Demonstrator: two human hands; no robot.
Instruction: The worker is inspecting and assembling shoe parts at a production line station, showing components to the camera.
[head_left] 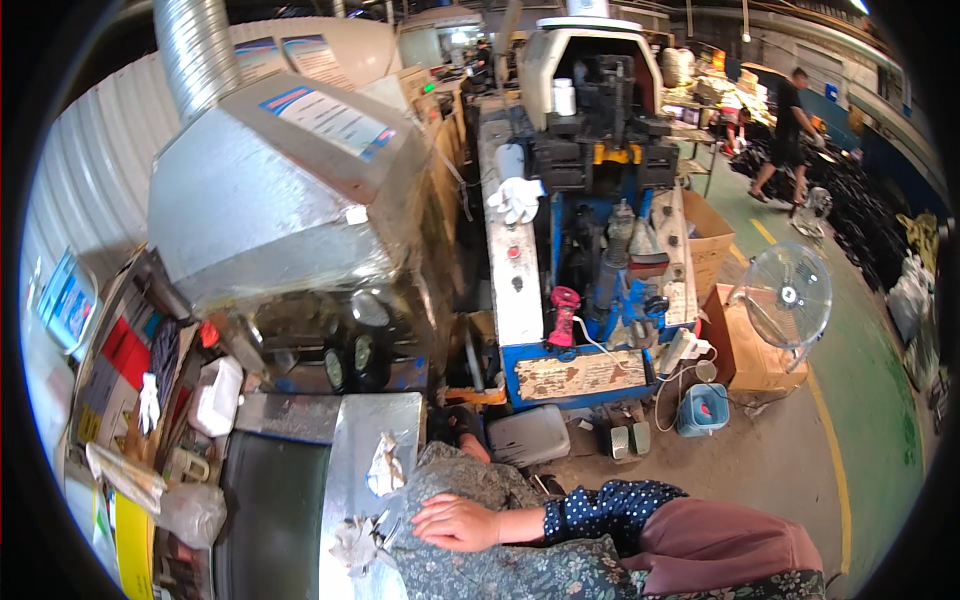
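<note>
The head camera is sitting high on the person, tilting down and forward across a factory bay. Nearest, at the bottom edge, it is catching one hand (455,522) resting on a floral lap. Just ahead on the left, the grey metal hood (280,190) is filling the frame close up; centre, the blue machine (590,250) is standing a little farther off. Far right, the green floor (860,330) is curving away, edges bending with the fisheye. Only one view is running.
</note>
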